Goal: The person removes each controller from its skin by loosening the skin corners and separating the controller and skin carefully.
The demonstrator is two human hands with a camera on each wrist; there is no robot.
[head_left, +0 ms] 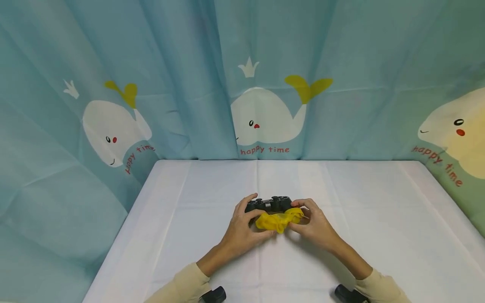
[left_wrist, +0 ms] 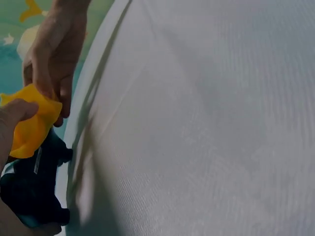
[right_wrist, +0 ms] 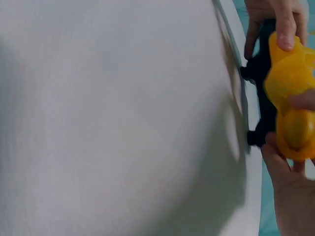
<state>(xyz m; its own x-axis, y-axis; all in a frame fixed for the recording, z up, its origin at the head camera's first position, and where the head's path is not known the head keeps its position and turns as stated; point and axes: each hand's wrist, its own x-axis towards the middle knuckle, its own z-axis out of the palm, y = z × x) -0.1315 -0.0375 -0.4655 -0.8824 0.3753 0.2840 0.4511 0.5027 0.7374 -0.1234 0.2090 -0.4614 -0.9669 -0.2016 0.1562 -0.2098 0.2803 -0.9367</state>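
Observation:
A black game controller (head_left: 270, 205) is held above the white table, its thumbsticks toward the far side. On its near side lies a soft, crumpled yellow cover (head_left: 278, 221), thin and rubbery looking. My left hand (head_left: 240, 230) grips the controller's left end, with the thumb against the yellow cover. My right hand (head_left: 317, 227) pinches the cover's right part between thumb and fingers, and its forefinger reaches the controller's right end. In the right wrist view the cover (right_wrist: 290, 81) shows a rounded, bulging end. The cover hides much of the controller's near side.
A white cloth covers the table (head_left: 212, 181). Behind and beside it hangs a blue-green curtain (head_left: 197, 84) printed with whales. Black straps or devices (head_left: 214, 294) sit at both wrists, near the front edge of view.

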